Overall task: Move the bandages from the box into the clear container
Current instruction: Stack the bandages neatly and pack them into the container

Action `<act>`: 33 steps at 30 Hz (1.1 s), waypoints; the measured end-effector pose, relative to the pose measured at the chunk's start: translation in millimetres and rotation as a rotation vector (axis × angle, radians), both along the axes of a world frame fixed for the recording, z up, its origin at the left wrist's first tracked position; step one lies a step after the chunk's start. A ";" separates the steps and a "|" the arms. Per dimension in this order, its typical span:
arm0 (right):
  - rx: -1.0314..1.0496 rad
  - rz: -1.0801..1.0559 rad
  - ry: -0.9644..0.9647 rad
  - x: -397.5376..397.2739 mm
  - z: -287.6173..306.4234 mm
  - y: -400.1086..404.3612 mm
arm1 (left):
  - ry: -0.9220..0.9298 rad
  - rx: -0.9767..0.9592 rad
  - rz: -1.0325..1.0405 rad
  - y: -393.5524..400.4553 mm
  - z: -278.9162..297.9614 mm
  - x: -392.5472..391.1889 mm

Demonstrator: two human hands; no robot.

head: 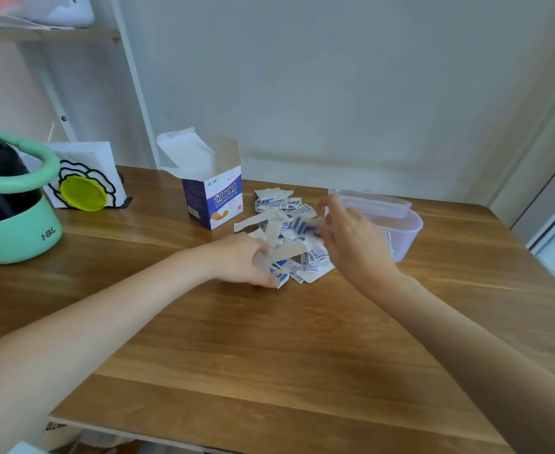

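- Several objects crowd the far left of the wooden table (269,339), well away from either hand: a mint-green container with a looped handle (10,204) holding something black, and behind it a white card with a black flower outline and a yellow disc (84,191).
- One bandage box (212,198) stands upright beyond the left hand, top flaps open, blue and white print facing the camera; its inside cannot be seen.
- Left hand (246,260) rests on the near-left edge of the bandages (289,237), fingers curled round a few wrappers and strips at the pile's edge.
- Many bandages lie in a loose heap between the two hands, white wrappers with blue print mixed with pale unwrapped strips; a smaller cluster lies farther back, just right of the box.
- Right hand (351,237) is raised over the right side of the heap, blurred; blue-printed wrappers show at its fingers, which look to be pinching them, though the blur makes the hold hard to read.
- One clear container (407,231) sits just beyond and to the right of the right hand, its lid (374,203) resting loosely on the far rim; the hand hides part of it, and a few wrappers seem to show through the wall.
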State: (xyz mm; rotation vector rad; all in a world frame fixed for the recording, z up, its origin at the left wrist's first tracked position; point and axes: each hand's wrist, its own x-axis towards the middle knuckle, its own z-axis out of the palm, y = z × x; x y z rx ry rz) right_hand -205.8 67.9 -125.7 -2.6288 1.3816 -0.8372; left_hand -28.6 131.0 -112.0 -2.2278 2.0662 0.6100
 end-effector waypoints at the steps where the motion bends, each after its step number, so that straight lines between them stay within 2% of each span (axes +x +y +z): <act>1: -0.076 0.037 0.189 -0.3 -6.7 -0.6 | -0.039 -0.002 -0.005 2.6 -2.9 -1.5; 3: -0.131 0.147 0.352 1.1 -20.0 2.1 | -0.128 -0.039 -0.061 7.4 -11.1 -10.1; 5: -0.112 0.175 0.332 0.4 -25.1 6.2 | -0.168 -0.136 -0.094 9.9 -18.0 -17.1; 8: -0.015 0.135 0.292 -4.2 -26.4 2.3 | -0.130 -0.296 -0.092 9.9 -18.8 -9.9; 11: 0.274 0.125 0.057 -6.8 -14.7 4.0 | 0.007 -0.255 -0.099 8.8 -11.7 1.9; 15: 0.536 0.065 -0.176 -6.6 -2.8 5.5 | 0.143 -0.231 -0.082 8.9 -1.1 4.6; 16: 0.640 0.057 -0.283 -6.5 -1.7 6.5 | 0.227 -0.256 -0.030 8.3 1.0 4.7; 19: 0.975 0.122 -0.682 -7.1 6.4 9.9 | 0.639 -0.271 0.201 5.0 5.6 5.2; 20: 1.020 0.173 -0.732 -7.6 9.5 11.5 | 0.739 -0.254 0.252 3.8 6.1 4.3; 22: 0.981 0.277 -0.624 -7.0 14.3 14.8 | 0.828 -0.222 0.278 1.6 5.5 0.1; 26: 0.674 0.309 -0.231 1.3 16.5 20.0 | 0.906 -0.174 0.223 -2.4 2.7 -7.8; 27: 0.560 0.269 -0.175 1.9 16.8 19.6 | 0.849 -0.164 0.185 -2.1 3.0 -7.0; 29: 0.326 0.212 -0.058 -2.1 15.4 15.5 | 0.534 -0.135 0.021 -1.0 2.2 -0.3; 31: 0.230 0.218 0.077 -9.2 8.6 11.8 | 0.190 -0.097 -0.152 4.5 -1.2 5.3; 33: 0.204 0.237 0.239 -13.3 -2.8 12.4 | 0.062 -0.113 -0.243 7.1 -8.6 7.4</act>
